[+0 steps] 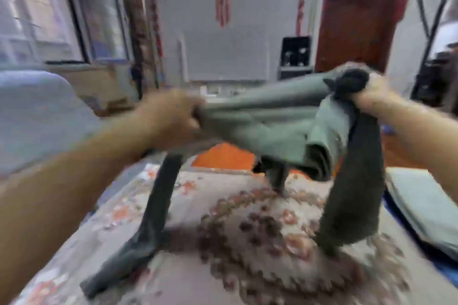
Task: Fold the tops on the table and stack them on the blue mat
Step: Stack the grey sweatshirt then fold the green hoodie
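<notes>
A grey-green top [267, 119] with dark sleeves hangs stretched in the air above the table. My left hand [173, 119] grips its left end. My right hand [371, 91] grips a bunched dark part of it at the right. One dark sleeve [156, 208] trails down to the floral tablecloth [247, 242] on the left, another [354, 186] hangs on the right. At the table's right edge lies the blue mat [446, 272] with a pale folded top [426, 205] on it. The frame is blurred.
A pale blue cloth pile [37, 116] sits at the left. An orange patch [223, 156] shows beyond the table's far edge. A dark shelf unit [295, 57] and a brown door [357, 22] stand at the back wall.
</notes>
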Tool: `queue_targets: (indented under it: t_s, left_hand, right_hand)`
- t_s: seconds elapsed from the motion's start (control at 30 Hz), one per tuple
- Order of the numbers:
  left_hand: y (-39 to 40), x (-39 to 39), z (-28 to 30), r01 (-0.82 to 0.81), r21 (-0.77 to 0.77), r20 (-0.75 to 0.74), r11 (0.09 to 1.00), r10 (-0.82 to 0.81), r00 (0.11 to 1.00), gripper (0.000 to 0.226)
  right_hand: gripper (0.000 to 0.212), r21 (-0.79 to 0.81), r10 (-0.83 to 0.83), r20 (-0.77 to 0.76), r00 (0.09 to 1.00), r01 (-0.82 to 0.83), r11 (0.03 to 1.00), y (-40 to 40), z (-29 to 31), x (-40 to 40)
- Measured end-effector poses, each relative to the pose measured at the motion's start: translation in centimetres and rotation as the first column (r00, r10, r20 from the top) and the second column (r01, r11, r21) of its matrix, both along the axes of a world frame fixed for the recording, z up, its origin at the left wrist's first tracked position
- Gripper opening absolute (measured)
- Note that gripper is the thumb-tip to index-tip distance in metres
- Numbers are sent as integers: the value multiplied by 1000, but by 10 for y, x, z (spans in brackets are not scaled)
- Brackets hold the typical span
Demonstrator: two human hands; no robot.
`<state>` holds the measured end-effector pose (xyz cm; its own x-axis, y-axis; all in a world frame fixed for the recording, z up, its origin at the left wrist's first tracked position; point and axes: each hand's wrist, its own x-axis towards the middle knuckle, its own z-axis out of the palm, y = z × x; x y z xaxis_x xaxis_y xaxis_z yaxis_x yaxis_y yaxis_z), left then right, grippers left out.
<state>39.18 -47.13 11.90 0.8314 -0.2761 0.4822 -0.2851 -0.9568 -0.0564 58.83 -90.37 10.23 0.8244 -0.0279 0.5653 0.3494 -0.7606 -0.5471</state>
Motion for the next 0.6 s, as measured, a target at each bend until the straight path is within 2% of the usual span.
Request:
queue_targets:
  t_s: [0.03,0.07,0.1,0.13,0.17,0.2,0.23,0.27,0.3,0.33,0.37,0.43,0.47,0.5,0.53,0.6]
  left_hand:
    - [-18,5,-50,10,-2,-206,1000,-10,978,16]
    - [-35,7,-104,4,9,-429,1000,0,903,15]
    - [-49,9,-156,15,53,-608,998,20,794,18]
    - [-60,10,-203,63,108,-737,992,37,675,22]
    - [-70,8,-240,112,160,-829,981,72,555,25]
    - [-77,8,-264,153,203,-887,967,115,447,29]
    - [-81,11,-277,174,222,-916,959,144,374,33]
    - [-83,17,-281,152,198,-932,968,138,336,38]
    - [-81,29,-282,102,131,-940,986,91,328,43]
    - [-77,43,-282,36,34,-933,999,19,359,49]
    - [-73,60,-282,-41,-72,-903,997,-47,427,53]
    - [-60,99,-290,-133,-209,-753,969,-73,654,44]
    - [-54,119,-298,-132,-194,-657,972,-28,754,37]
    - [-48,135,-308,-131,-136,-579,982,29,814,37]
    - [-42,150,-320,-151,-54,-548,987,97,831,44]
    - [-33,169,-346,-218,85,-597,972,225,770,57]
  right_hand:
    - [26,-96,16,-75,997,-24,995,-3,-37,-25]
    - [29,-197,5,-248,969,-55,979,-7,-81,-46]
    - [27,-349,-62,-474,878,-122,929,-10,-120,-64]
    - [19,-450,-167,-643,747,-192,872,-2,-155,-84]
    - [27,-512,-267,-699,663,-204,834,1,-186,-94]
    - [48,-566,-337,-691,640,-188,802,1,-218,-97]
    - [68,-571,-378,-672,637,-121,812,1,-243,-98]
    - [77,-547,-376,-646,665,-60,835,1,-265,-96]
    - [74,-541,-367,-614,699,-34,840,3,-281,-93]
    - [67,-542,-349,-569,744,-20,840,7,-293,-87]
    - [61,-569,-330,-497,802,-15,822,15,-299,-81]
    - [51,-606,-275,-310,910,34,795,33,-303,-59]
    - [48,-604,-264,-251,931,62,794,40,-302,-43]
    - [49,-605,-251,-235,939,61,794,46,-300,-28]
    - [53,-609,-248,-276,929,31,792,50,-300,-10]
    - [65,-648,-287,-456,842,-93,756,50,-309,16]
